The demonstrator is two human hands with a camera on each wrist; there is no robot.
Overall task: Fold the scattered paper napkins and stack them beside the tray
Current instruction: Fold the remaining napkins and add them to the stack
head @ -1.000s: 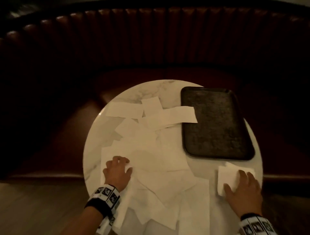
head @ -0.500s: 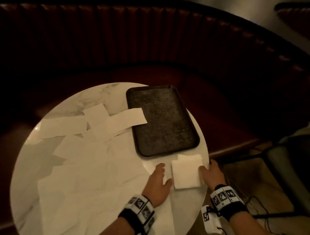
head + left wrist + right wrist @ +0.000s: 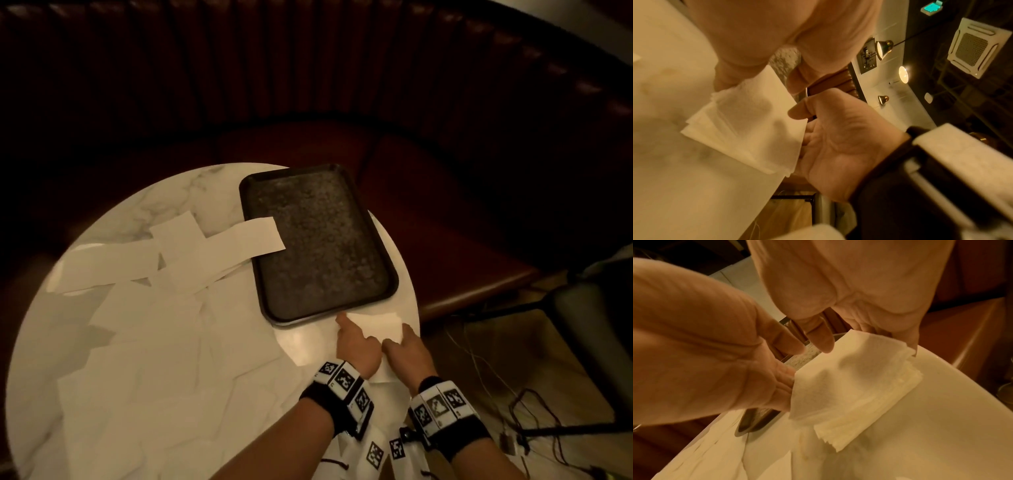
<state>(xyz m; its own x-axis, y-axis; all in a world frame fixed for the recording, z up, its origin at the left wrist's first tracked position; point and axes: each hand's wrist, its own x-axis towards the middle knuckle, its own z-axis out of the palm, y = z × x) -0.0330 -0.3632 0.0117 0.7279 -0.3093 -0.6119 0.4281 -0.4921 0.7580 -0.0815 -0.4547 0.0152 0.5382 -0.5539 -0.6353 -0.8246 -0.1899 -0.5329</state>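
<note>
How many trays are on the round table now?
1. The dark tray lies at the far right part of the marble table; one unfolded napkin overlaps its left rim.

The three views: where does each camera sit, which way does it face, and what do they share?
Head: above, facing down at the table, tray, both forearms and hands.
Left wrist: faces along the left hand toward the right hand.
Right wrist: faces along the right hand toward the left hand.
Shared: the folded napkin stack between both hands.
</note>
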